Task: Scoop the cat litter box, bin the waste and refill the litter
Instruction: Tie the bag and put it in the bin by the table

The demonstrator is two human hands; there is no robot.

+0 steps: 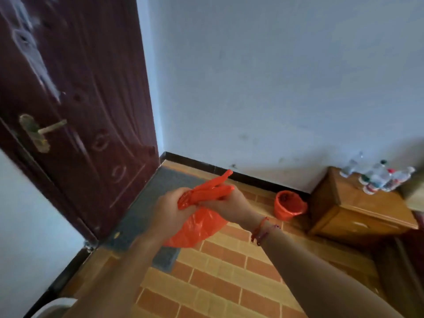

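An orange plastic bag [197, 228] hangs in front of me above the floor, its neck twisted into strips that stick up to the right. My left hand [169, 210] grips the gathered neck from the left. My right hand [231, 200] holds the twisted strips from the right, close against the left hand. A small bin [289, 206] lined with an orange bag stands on the floor by the wall, to the right of my hands. A white rounded edge [55, 305] shows at the bottom left; I cannot tell what it is.
A dark red door [75, 106] with a lever handle [43, 131] fills the left, with a grey mat [146, 212] before it. A wooden bedside cabinet [358, 210] at the right carries several plastic bottles [380, 175]. Brick-pattern tiles [220, 276] cover the floor.
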